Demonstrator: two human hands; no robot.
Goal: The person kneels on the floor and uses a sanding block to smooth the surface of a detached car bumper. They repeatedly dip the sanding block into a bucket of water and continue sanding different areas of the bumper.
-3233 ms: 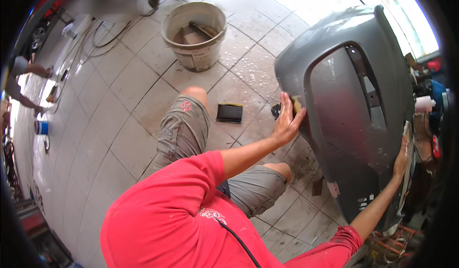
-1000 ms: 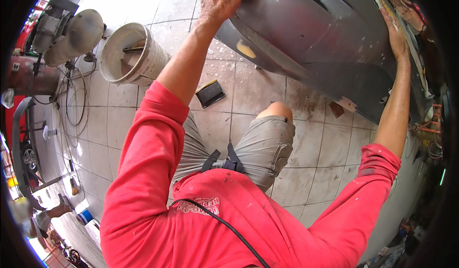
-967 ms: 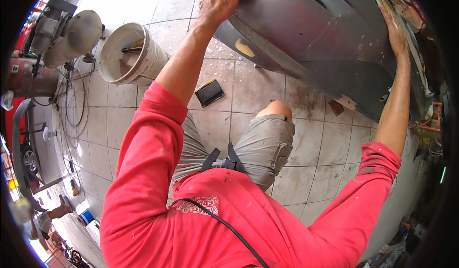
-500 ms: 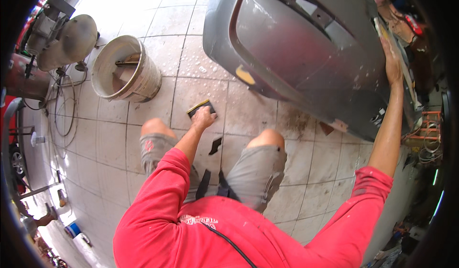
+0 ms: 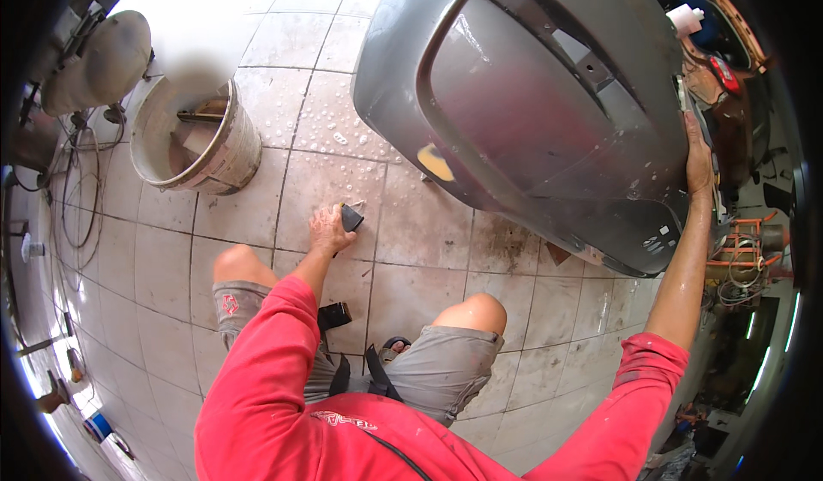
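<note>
Left hand [image 5: 327, 227] grips dark block [image 5: 352, 218]; right hand [image 5: 699, 168] on bumper [image 5: 523, 95], right edge, grip unclear. Slip there could tip it

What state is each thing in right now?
Bumper: grey, with a yellow patch
Right hand: on the bumper's edge
Left hand: low, touching a dark pad
Dark pad: partly covered by the left hand
Bucket: uncovered, dark stick inside
Floor: stained, spotted with suds
Right sleeve: pushed up, stained
</note>
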